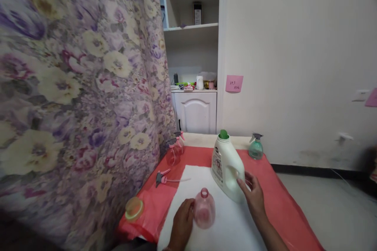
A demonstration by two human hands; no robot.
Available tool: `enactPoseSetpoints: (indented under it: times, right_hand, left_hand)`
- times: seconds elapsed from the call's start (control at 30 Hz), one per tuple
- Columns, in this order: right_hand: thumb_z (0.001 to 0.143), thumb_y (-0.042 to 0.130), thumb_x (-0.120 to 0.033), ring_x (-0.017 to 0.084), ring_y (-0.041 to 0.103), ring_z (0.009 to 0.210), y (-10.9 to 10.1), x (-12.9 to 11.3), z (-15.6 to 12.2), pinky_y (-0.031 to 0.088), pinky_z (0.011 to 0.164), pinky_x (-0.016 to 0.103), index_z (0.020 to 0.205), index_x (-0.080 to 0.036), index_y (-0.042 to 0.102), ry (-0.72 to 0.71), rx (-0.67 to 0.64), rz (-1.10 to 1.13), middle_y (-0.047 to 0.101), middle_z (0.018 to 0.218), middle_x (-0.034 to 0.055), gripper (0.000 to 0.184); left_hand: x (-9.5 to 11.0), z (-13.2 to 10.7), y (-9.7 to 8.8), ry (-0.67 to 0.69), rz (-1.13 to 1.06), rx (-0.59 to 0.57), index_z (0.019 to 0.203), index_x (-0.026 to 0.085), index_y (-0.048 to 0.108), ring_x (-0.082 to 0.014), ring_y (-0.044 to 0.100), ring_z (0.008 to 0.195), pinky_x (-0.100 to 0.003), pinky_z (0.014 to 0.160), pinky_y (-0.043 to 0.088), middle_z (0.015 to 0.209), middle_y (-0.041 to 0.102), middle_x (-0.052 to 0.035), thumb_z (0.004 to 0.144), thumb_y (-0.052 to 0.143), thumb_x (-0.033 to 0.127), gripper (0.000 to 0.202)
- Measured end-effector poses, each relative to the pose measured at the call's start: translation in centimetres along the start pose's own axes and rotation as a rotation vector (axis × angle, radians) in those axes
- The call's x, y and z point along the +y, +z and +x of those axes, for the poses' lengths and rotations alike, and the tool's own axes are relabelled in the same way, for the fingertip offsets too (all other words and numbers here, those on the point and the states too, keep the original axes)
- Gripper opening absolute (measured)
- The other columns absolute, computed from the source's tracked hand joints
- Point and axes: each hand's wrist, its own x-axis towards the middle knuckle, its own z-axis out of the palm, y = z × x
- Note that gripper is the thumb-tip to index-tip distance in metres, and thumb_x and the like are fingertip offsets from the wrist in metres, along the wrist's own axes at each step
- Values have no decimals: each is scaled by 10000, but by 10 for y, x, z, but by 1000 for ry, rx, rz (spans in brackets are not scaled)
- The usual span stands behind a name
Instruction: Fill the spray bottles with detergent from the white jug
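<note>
Left hand: the person's left hand [182, 221] is curled beside the pink bottle, fingertips at its left side (can't tell if clamped or just touching).
Pink bottle: clear, tinted plastic [204, 211]; smooth rounded body, narrow ringed neck, open mouth. Upright on the white sheet, between the hands.
Yellow-green tub: round, translucent, paler rim [134, 209]; near left table edge.
Right hand: the right hand [255, 196] is at the jug's handle, thumb on the near side, fingers behind (closure partly hidden, can't tell how tight).
Jug: opaque off-white plastic [228, 164], broad body, moulded handle, printed label; upright, beyond and right of the bottle. A green piece [224, 135] sticks out of its neck.
Spray head: grey and pink, thin straw [160, 179]; lying flat, straw tip over the white sheet.
White sheet: matte, plain [194, 172], on a red cover [203, 154] with a slight sheen.
Far table end: pink spray bottles [173, 155] left, green spray bottle [255, 149] right.
Room: floral curtain [88, 86] left, white cabinet [196, 111] under shelves, pink note [234, 83] on a pale wall [294, 47].
</note>
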Motion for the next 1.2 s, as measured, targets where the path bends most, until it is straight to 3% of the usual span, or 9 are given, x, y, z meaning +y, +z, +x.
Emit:
enactPoseSetpoints:
  times: [0.1,0.23,0.37,0.47,0.83,0.97,1.2]
  right_hand:
    - [689,699,-563,276,653,913,6,1,14,540,778,365,1021,-189,625,-6,-85,-20,712,977,69,505]
    - [697,691,-561,238,624,726,11,-2,30,492,629,307,860,-178,659,-25,-187,-31,698,757,32,418]
    - [711,664,-586,178,527,561,11,-4,41,405,541,275,594,-188,582,-41,-265,-30,587,557,-4,423]
    - [722,640,-604,151,482,508,12,-7,44,370,518,266,508,-192,526,-39,-315,-25,535,500,-15,478]
    - [732,614,-616,142,465,479,33,-23,42,341,493,258,502,-195,504,50,-431,-27,506,469,-19,492]
    - [763,575,-621,141,462,501,37,-35,38,359,532,264,494,-207,471,40,-412,-49,492,471,-28,505]
    - [820,518,-618,137,445,505,6,-80,22,351,556,261,495,-214,443,31,-481,-126,457,452,-43,525]
  left_hand:
    - [-1,-1,0,0,9,10,965,239,691,-243,660,928,-363,858,511,961,720,-78,890,467,312,247]
    - [-4,-1,0,-4,16,13,950,247,687,-240,662,933,-352,859,516,967,721,-74,892,454,300,246]
    - [-9,-1,1,0,33,0,971,248,671,-233,655,951,-343,879,511,985,715,-77,901,443,296,244]
    - [-13,-1,3,10,55,-2,965,241,664,-229,658,929,-344,859,521,961,716,-79,911,422,308,256]
    - [-5,-4,3,18,113,13,942,240,656,-219,649,911,-352,849,524,938,710,-72,913,398,281,264]
    - [-6,-5,4,29,116,29,931,232,660,-222,651,905,-356,850,524,923,709,-77,897,400,250,263]
    - [-8,-5,5,49,142,43,939,230,663,-221,643,915,-354,856,510,936,708,-69,867,408,178,270]
